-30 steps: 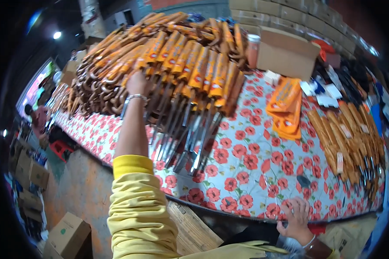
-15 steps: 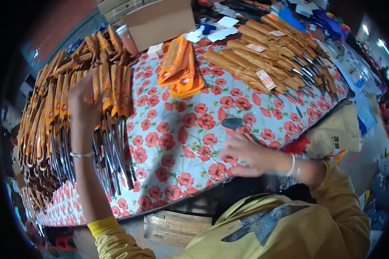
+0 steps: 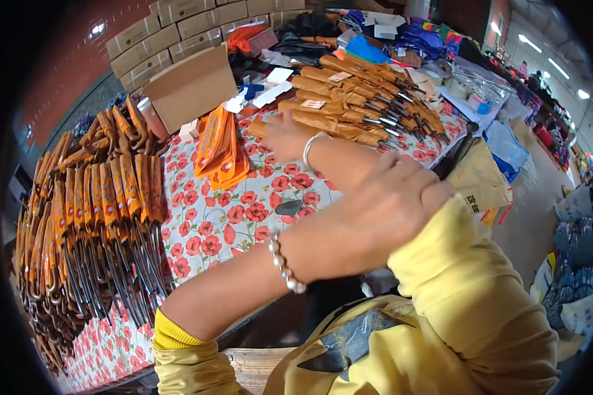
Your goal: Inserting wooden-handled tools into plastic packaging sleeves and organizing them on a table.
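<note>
My left hand [image 3: 395,214] reaches across my body, its fingers wrapped round my right forearm at the edge of the bunched yellow sleeve [image 3: 435,240]. Further out, my right hand [image 3: 286,138] is smeared by motion, so its grip cannot be made out. It is nearest to the left end of a pile of brown-wrapped umbrellas [image 3: 333,108] with metal shafts sticking out to the right. Left of that hand lies a stack of flat orange sleeves [image 3: 219,151]. A small dark oval piece [image 3: 288,208] rests on the flowered tablecloth [image 3: 204,227].
Many umbrellas in orange sleeves [image 3: 105,191], with brown hooked handles, lie heaped at the left. An open carton [image 3: 192,89] and a pinkish bottle [image 3: 151,118] stand at the back, before stacked boxes [image 3: 194,46]. A beige bag [image 3: 478,178] hangs by the right table edge.
My left hand has left the orange-sleeved umbrellas and closed round my right forearm. My right hand has moved forward from the near table edge towards the brown umbrellas. The view has shifted right.
</note>
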A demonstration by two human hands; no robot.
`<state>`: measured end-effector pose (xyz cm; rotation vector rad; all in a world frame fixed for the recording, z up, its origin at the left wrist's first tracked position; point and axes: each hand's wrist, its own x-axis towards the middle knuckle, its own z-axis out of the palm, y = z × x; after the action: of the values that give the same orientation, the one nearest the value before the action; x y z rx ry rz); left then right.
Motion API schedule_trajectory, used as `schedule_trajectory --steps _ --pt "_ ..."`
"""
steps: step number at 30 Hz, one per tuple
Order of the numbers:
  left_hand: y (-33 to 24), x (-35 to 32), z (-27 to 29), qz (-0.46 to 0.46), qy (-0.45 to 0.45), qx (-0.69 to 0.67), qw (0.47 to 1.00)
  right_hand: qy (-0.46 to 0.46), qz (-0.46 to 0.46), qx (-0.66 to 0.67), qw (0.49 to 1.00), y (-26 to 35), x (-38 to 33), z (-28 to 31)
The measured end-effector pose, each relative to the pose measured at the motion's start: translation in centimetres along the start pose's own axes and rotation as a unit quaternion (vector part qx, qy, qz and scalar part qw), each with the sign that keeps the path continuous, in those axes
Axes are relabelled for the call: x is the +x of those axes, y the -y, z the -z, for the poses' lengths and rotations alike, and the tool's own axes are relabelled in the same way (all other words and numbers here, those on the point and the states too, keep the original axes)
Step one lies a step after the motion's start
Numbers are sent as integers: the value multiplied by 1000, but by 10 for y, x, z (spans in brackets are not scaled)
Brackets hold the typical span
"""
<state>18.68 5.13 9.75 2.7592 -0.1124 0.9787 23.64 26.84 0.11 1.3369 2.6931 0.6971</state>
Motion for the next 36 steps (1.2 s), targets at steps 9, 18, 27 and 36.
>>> schedule_trajectory --steps 9,18,27,36 --pt "-44 -22 -70 -15 -147 -100 984 -188 -125 791 569 -102 -15 118" --pt "182 -120 5 179 275 342 880 -50 330 189 923 119 -91 191" --pt "217 -129 43 387 245 420 784 -224 490 340 771 173 -182 210" --pt "263 -284 42 593 -407 206 663 -238 392 556 693 159 -218 149"
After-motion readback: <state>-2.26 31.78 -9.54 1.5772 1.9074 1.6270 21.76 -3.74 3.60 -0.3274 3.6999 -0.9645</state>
